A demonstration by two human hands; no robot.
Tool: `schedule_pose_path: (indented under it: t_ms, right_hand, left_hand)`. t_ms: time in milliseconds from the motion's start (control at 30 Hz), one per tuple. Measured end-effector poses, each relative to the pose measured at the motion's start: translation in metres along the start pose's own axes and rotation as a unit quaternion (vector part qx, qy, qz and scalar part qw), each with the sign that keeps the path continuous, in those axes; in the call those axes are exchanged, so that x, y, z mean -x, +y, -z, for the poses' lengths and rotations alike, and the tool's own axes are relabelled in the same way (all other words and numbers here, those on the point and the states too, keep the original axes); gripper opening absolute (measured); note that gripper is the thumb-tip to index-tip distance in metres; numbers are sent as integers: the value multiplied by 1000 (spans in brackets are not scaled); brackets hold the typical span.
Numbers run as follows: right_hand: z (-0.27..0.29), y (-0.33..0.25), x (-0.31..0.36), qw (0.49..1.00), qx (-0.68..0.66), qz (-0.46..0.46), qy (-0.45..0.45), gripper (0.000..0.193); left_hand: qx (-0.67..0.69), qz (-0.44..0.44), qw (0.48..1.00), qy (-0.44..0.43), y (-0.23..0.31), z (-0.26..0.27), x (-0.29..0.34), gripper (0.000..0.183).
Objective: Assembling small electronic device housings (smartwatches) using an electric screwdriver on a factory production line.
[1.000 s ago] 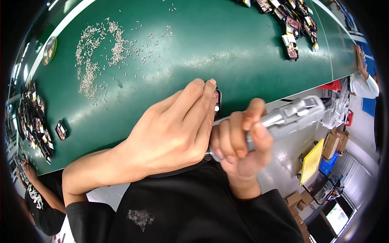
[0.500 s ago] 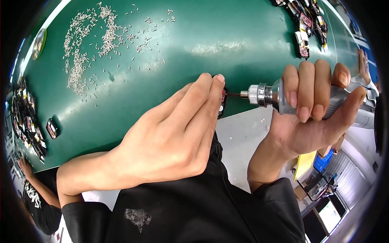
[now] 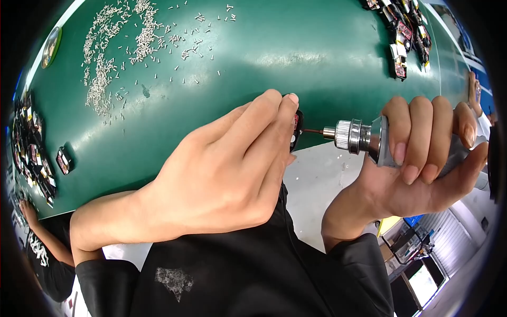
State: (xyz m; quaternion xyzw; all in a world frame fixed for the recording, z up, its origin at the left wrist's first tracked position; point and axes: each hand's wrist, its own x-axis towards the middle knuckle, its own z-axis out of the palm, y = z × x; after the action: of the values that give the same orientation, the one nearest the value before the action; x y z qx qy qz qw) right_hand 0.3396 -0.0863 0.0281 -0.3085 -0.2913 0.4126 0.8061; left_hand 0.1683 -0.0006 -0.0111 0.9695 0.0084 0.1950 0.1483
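Left hand pinches small black part at green table edge; right hand wraps closed around electric screwdriver, bit touching part. Best keep bit square, part steady.

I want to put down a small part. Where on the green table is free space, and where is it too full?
The green table is bare in its middle, between the scattered screws upper left and the row of small parts upper right. Another strip lies free before the left hand. The left edge is crowded with a cluster of dark parts.
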Motion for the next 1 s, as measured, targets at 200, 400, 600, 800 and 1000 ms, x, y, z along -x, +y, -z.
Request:
schedule_pose_path:
  t_ms: [200,400,600,800,1000]
  right_hand:
    - [-5,3,7,999,-26,19,15,17]
    - [-3,4,9,999,-44,6,12,16]
    - [-2,2,10,999,-32,-3,19,18]
    - [-1,0,11,999,-40,-5,19,19]
    - [1,3,8,999,-42,-13,4,21]
  left_hand:
    - [79,28,995,62,-4,-9,0,47]
    - [49,-7,993,104,-9,-17,4,44]
    - [53,-9,992,111,-10,-19,4,43]
    - [50,-20,991,120,-10,-19,1,40]
    - [58,-11,990,128,-11,-22,4,39]
